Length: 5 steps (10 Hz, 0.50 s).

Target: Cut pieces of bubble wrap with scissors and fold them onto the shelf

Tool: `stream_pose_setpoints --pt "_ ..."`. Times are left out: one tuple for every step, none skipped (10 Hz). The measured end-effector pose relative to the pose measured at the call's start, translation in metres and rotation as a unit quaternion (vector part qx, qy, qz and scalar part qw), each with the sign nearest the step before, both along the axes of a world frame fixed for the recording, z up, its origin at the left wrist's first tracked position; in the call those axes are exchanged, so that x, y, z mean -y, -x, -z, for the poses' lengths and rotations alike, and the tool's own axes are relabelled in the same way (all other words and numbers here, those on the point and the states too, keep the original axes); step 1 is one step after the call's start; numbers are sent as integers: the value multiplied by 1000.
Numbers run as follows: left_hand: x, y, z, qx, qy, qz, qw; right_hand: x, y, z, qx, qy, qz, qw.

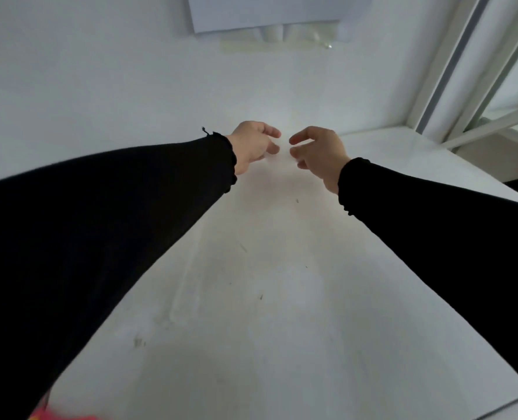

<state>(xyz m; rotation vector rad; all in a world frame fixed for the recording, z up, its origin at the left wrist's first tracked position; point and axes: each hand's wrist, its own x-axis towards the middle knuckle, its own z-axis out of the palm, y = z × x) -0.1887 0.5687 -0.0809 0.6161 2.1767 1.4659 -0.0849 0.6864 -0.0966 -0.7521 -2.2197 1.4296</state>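
Note:
Both arms, in black sleeves, reach forward over a white shelf board (pixel 282 313) toward the white wall. My left hand (pixel 253 147) and my right hand (pixel 319 154) hover close together near the back of the board, fingertips facing each other a small gap apart. The fingers of both are curved and spread, with nothing visible in them. A faint pale sheet with a long crease (pixel 177 295) seems to lie flat on the board below my arms; I cannot tell if it is bubble wrap. No scissors are in view.
A white sheet of paper (pixel 266 13) hangs on the wall at the top, with translucent plastic (pixel 282 37) below it. A white metal frame post (pixel 451 71) rises at the right. A blurred red object (pixel 60 416) shows at the bottom left edge.

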Motion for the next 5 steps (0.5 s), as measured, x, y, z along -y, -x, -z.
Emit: stream_pose_setpoints --pt "-2 10 10 -49 35 -5 998 -5 12 8 17 -50 -11 999" --pt "-4 14 22 -115 86 2 990 -6 18 16 44 -98 -9 994" --pt "-3 21 37 -214 129 -30 968 -9 22 21 65 -150 0 986" --pt "-1 21 44 -270 159 -8 949 -6 18 20 84 -190 3 978" --pt "1 16 36 -294 199 15 935 -3 17 15 105 -194 8 975"
